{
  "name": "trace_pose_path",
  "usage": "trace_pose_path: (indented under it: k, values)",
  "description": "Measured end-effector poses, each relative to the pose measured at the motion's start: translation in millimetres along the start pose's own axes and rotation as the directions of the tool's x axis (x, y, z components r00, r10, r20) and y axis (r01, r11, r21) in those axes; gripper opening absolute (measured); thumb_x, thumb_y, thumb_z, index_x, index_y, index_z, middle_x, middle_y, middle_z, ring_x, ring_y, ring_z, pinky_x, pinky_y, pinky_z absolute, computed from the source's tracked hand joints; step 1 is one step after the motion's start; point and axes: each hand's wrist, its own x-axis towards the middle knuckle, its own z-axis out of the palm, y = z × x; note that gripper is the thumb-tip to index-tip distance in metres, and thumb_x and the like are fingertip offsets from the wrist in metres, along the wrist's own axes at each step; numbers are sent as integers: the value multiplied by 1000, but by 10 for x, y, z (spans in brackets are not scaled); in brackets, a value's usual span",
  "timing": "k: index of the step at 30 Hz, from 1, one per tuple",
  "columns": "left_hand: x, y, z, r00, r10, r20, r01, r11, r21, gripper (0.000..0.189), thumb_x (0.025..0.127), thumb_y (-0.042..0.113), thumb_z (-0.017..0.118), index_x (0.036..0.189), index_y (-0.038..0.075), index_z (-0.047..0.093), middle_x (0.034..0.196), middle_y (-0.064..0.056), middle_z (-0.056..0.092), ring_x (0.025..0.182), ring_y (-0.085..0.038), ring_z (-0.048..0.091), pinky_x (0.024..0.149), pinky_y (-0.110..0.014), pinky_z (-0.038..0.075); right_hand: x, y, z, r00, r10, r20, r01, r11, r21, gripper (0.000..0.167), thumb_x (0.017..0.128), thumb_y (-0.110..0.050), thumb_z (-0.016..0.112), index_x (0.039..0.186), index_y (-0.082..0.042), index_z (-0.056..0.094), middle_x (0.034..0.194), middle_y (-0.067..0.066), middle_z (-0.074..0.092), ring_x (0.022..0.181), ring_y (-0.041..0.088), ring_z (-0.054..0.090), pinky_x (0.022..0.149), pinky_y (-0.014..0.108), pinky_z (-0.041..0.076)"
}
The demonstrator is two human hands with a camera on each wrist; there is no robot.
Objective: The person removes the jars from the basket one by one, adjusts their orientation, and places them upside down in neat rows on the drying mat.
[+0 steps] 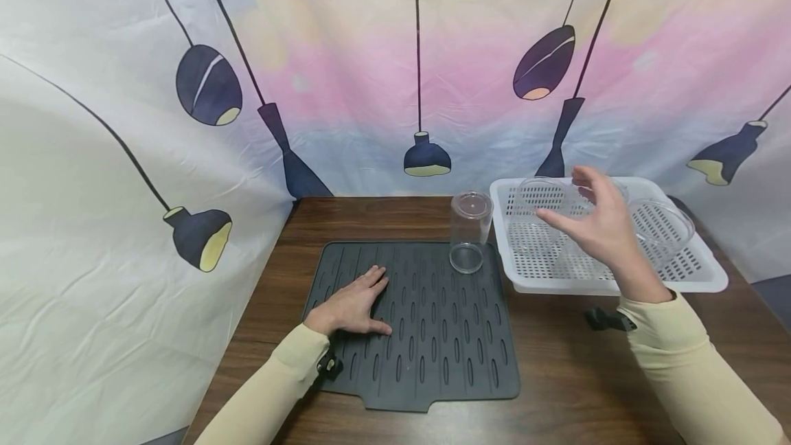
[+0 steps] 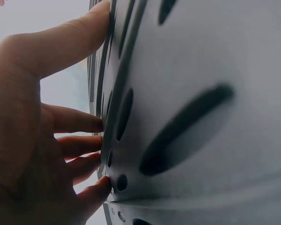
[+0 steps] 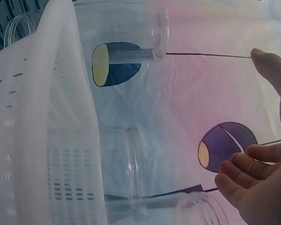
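My left hand [image 1: 352, 302] rests on the dark grey ridged drying mat [image 1: 432, 369], fingers spread and extended; the left wrist view shows its fingertips touching the mat's slotted surface. Over the white perforated basket [image 1: 559, 285] hovers my right hand [image 1: 596, 222], thumb apart from the loosely bent fingers and nothing between them. Clear glasses [image 1: 666, 229] stand inside the basket, partly hidden behind that hand. In the right wrist view, a glass [image 3: 122, 23] rises past the basket rim, apart from the fingers. Another clear glass [image 1: 471, 232] stands on the mat's back right corner.
A brown wooden table [image 1: 556, 362] carries the mat and, at its back right, the basket. Behind the table hangs a cloth backdrop [image 1: 358, 74] printed with lamps. The glass on the mat is close to the basket's left side.
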Motion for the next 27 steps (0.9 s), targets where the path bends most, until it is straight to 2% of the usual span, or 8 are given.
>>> trace_pose_path:
  k: [4,14,20,27]
  values:
    - [-2,2,3,1000,-4,-3,4,1000,0,105,75,66,72,151,3,35,162,-13,19,150,-28,16,117,-48,28,-31,27,-66,999,-18,-43,17,1000,-19,92,71,-26,88,146,-3,40,138,24,48,125,41,46,106,53,37]
    - [-3,-6,20,1000,-9,8,9,1000,3,105,75,67,71,151,4,34,162,-12,18,151,-27,15,117,-47,28,-106,116,-176,998,35,-59,-39,996,-79,96,72,-35,87,149,-7,37,141,21,46,127,40,45,108,53,36]
    - [-12,-9,14,1000,-10,5,10,1000,-4,104,76,66,71,151,4,35,163,-11,18,151,-27,15,116,-49,29,-126,171,-230,996,29,-90,-35,997,-76,94,71,-27,89,146,-2,39,141,24,46,128,41,44,110,52,35]
    - [-11,0,12,1000,-1,-3,1,1000,-8,104,76,66,71,151,3,35,162,-12,18,151,-28,15,116,-49,29,-163,207,-319,993,83,-88,-94,987,-131,94,75,-35,84,149,-4,35,144,24,42,131,43,41,108,57,34]
